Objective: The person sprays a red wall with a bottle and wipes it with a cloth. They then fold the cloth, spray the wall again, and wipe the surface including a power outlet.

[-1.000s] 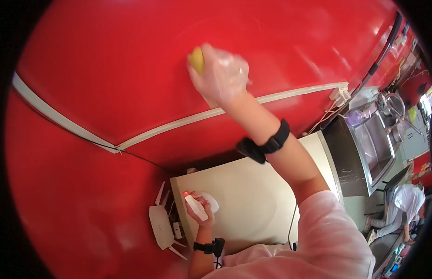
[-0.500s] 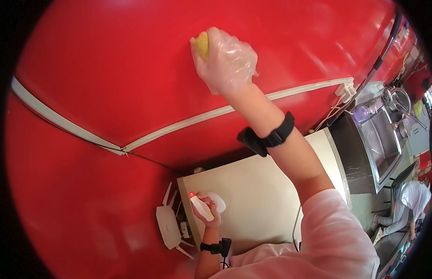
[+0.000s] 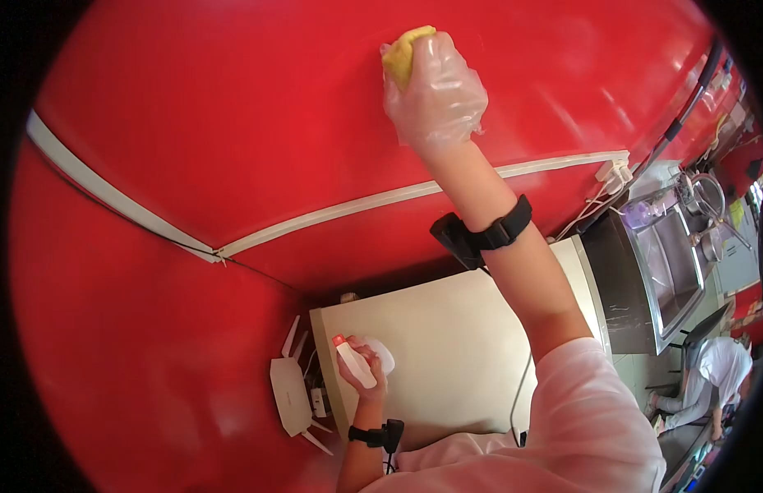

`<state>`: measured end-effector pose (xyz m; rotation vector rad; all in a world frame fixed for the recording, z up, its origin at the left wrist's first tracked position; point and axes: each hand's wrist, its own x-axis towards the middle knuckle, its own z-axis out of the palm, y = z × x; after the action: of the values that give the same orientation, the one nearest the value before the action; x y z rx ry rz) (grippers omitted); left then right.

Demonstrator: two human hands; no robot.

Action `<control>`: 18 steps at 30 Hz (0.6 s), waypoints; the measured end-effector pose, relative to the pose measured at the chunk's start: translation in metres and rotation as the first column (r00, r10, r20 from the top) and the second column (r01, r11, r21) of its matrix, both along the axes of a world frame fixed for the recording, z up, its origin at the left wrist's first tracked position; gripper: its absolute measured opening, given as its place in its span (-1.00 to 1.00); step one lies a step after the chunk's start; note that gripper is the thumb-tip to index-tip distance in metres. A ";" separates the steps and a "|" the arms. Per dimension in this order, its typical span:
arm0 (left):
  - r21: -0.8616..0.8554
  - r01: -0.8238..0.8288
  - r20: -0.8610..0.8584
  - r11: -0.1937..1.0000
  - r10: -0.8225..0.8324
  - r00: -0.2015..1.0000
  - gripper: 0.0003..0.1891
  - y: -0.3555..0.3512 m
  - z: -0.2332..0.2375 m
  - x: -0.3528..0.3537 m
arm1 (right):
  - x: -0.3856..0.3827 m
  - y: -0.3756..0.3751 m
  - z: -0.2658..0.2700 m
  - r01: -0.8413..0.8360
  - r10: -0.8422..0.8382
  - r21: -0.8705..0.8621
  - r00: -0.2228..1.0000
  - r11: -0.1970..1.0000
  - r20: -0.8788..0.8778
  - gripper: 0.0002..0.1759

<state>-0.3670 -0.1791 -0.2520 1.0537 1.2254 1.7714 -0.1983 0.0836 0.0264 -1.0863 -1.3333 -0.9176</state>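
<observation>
High on the glossy red wall (image 3: 258, 107), my right hand (image 3: 437, 94) wears a clear plastic glove and presses a yellow cloth or sponge (image 3: 402, 56) against the surface. Its fingers are wrapped round the yellow piece. Lower down, my left hand (image 3: 366, 374) grips a white spray bottle (image 3: 353, 364) with a red nozzle tip (image 3: 339, 339), above the cream top (image 3: 455, 345) at the wall. Black straps with small boxes sit on both my wrists.
A white router (image 3: 291, 396) with antennas stands left of the cream top. White trunking (image 3: 332, 213) crosses the wall to a socket (image 3: 615, 174) with cables. At the right are a metal sink (image 3: 669, 263) and a person (image 3: 718, 366) bending over.
My right hand has moved to the right and slightly up along the red wall with the yellow piece. My left hand still holds the bottle in nearly the same place.
</observation>
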 end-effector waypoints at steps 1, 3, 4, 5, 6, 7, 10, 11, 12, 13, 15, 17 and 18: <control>-0.013 0.031 0.012 0.999 -0.031 0.999 -0.56 0.003 -0.001 0.000 | 0.001 0.001 -0.010 -0.006 0.006 0.002 1.000 1.000 0.002 -0.71; 0.014 0.018 0.008 1.000 -0.019 1.000 -0.56 0.007 0.005 0.003 | 0.010 0.001 -0.051 -0.056 0.065 -0.114 0.995 0.992 0.072 -0.73; 0.024 0.012 -0.002 1.000 -0.012 1.000 -0.57 0.007 0.006 0.003 | 0.014 -0.005 -0.071 -0.055 0.063 -0.106 0.995 0.993 0.072 -0.73; 0.033 0.012 0.001 0.999 -0.012 1.000 -0.57 0.009 0.006 0.003 | 0.019 -0.011 -0.090 -0.033 0.063 -0.212 0.989 0.977 0.134 -0.72; 0.063 0.004 -0.015 0.998 -0.003 1.000 -0.56 0.010 0.005 0.003 | 0.020 -0.020 -0.087 -0.005 0.071 -0.319 0.978 0.948 0.196 -0.72; 0.091 -0.003 -0.036 0.996 0.006 0.999 -0.55 0.008 0.004 0.002 | 0.018 -0.019 -0.082 -0.005 0.071 -0.318 0.978 0.948 0.197 -0.72; 0.018 0.024 -0.021 1.000 -0.024 1.000 -0.54 0.005 -0.016 -0.005 | 0.001 -0.011 -0.029 -0.054 0.075 -0.164 0.989 0.985 0.127 -0.70; 0.012 0.031 -0.031 0.999 -0.030 0.999 -0.54 0.006 -0.009 -0.003 | -0.008 -0.008 -0.005 -0.048 0.062 -0.148 0.994 0.988 0.093 -0.70; 0.024 -0.004 0.003 1.000 0.004 1.000 -0.54 0.006 0.001 0.002 | -0.015 -0.005 0.006 -0.045 0.059 -0.158 0.995 0.986 0.081 -0.70; 0.036 -0.042 0.039 0.998 0.040 0.998 -0.53 0.006 0.006 0.005 | -0.019 -0.001 0.014 -0.047 0.053 -0.098 0.997 0.994 0.063 -0.70; 0.022 -0.015 0.021 1.000 0.015 1.000 -0.53 0.003 -0.014 -0.004 | -0.016 0.001 0.003 -0.042 0.044 -0.038 0.998 0.998 0.046 -0.70; 0.017 0.009 0.014 1.000 -0.009 1.000 -0.52 0.004 -0.017 -0.006 | 0.000 0.000 -0.045 -0.063 0.073 -0.123 0.994 0.990 0.080 -0.70; 0.014 0.005 -0.003 1.000 -0.005 1.000 -0.52 0.004 -0.010 -0.005 | 0.012 -0.005 -0.071 -0.065 0.085 -0.174 0.990 0.983 0.109 -0.73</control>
<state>-0.3716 -0.1754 -0.2619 1.0671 1.2129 1.7779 -0.1866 0.0784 -0.0445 -1.1183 -1.5618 -0.8331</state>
